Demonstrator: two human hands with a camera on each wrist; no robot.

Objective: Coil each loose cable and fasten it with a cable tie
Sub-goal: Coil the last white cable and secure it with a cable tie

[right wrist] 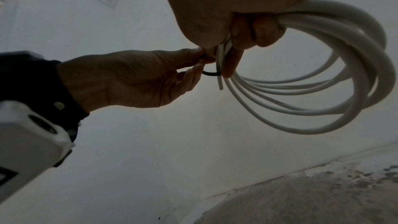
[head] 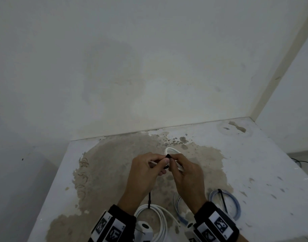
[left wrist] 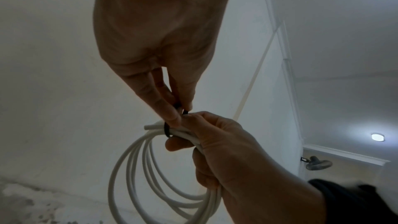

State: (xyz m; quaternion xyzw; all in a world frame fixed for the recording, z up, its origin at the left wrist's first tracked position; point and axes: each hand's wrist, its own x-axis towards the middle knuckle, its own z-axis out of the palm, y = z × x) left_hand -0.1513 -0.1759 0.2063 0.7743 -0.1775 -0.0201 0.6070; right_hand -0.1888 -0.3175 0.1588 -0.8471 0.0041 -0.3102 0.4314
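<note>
I hold a coil of white cable (head: 170, 150) above the stained table. My right hand (head: 173, 162) grips the bunched loops of the coil (right wrist: 312, 18), and the rest of the coil (left wrist: 212, 200) hangs below it. A black cable tie (head: 167, 156) is looped round the bundle. My left hand (head: 164, 161) pinches the black tie (left wrist: 167, 131) between thumb and forefinger, right against the right hand's fingertips. In the right wrist view the tie (right wrist: 212, 74) forms a small loop beside a loose white cable end (right wrist: 220, 84).
On the table near me lie a white coil (head: 156, 213) bound with a black tie and a blue-and-white coil (head: 235, 203) bound the same way. The table (head: 114, 163) meets walls at the back and right. Its left edge drops off.
</note>
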